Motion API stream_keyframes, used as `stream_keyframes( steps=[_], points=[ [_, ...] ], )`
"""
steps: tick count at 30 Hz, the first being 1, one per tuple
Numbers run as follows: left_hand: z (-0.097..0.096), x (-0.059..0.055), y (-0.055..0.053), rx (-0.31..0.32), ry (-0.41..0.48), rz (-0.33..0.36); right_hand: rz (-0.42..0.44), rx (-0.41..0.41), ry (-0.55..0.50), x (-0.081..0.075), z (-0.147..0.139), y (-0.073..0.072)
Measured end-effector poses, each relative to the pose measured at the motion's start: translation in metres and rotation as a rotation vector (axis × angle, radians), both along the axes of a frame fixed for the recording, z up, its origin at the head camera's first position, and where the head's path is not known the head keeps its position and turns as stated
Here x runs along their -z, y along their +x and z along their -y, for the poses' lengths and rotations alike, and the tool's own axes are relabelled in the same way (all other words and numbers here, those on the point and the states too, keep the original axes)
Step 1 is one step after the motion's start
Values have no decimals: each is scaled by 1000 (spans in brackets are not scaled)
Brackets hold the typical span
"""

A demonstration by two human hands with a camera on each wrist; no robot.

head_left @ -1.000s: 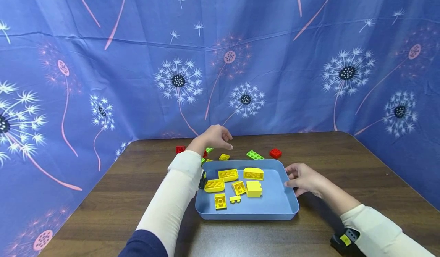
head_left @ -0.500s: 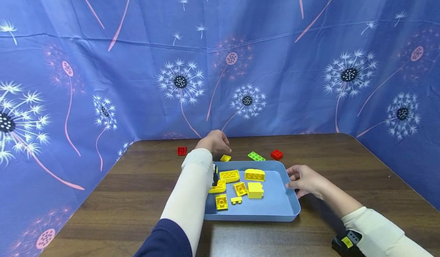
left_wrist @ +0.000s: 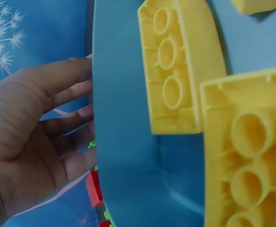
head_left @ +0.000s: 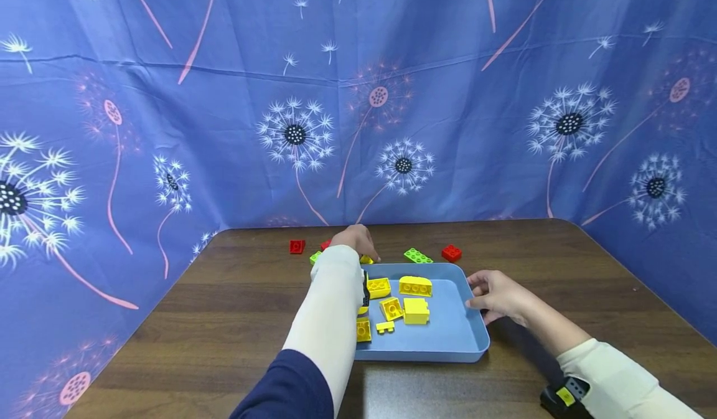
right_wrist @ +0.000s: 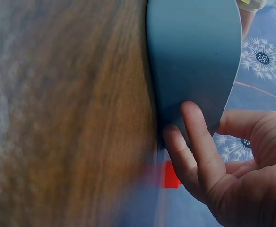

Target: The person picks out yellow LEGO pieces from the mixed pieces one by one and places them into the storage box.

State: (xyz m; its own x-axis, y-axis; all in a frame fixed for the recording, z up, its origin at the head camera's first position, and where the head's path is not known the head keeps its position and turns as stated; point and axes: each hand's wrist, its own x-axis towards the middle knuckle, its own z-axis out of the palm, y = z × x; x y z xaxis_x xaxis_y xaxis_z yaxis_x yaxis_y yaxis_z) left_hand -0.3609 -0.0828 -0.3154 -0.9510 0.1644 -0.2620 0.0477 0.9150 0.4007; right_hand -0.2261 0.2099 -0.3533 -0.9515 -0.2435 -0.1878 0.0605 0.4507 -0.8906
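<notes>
A blue tray (head_left: 448, 342) holds several yellow building bricks, among them a block (head_left: 416, 311), an arched-top brick (head_left: 416, 286) and a small two-stud piece (head_left: 384, 327). My left hand (head_left: 354, 240) reaches down just behind the tray's far rim, at a yellow brick (head_left: 366, 259) on the table. In the left wrist view the tray wall hides the fingertips of that hand (left_wrist: 38, 123), so whether they pinch the brick cannot be seen. My right hand (head_left: 495, 294) grips the tray's right wall; in the right wrist view, fingers (right_wrist: 194, 127) press its outside.
Behind the tray on the wooden table (head_left: 224, 307) lie a green brick (head_left: 417, 255), a red brick (head_left: 451, 253), another red brick (head_left: 297, 246) and a green piece (head_left: 315, 257) partly behind my left arm. A blue dandelion-print cloth (head_left: 358, 95) hangs behind the table.
My left hand has come down and slightly right to the yellow brick behind the tray; its forearm now covers the tray's left side. My right hand keeps its grip on the tray.
</notes>
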Motion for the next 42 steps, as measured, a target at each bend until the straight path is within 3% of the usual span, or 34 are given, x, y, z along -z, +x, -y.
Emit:
stream_keyframes(
  steps=[9,20,23,30,42],
  points=[
    [-3,11,0,89,-110,-90,-6,-6,5,1,0,-1],
    [-4,9,3,104,-119,-115,3,7,10,1,0,-1],
    [-2,6,1,96,-88,-105,-6,-5,15,1,0,0],
    [1,-5,-6,50,85,-48,-3,3,7,0,-1,-1],
    [11,-28,4,183,185,-49,-1,-5,1,1,-2,-1]
  ],
)
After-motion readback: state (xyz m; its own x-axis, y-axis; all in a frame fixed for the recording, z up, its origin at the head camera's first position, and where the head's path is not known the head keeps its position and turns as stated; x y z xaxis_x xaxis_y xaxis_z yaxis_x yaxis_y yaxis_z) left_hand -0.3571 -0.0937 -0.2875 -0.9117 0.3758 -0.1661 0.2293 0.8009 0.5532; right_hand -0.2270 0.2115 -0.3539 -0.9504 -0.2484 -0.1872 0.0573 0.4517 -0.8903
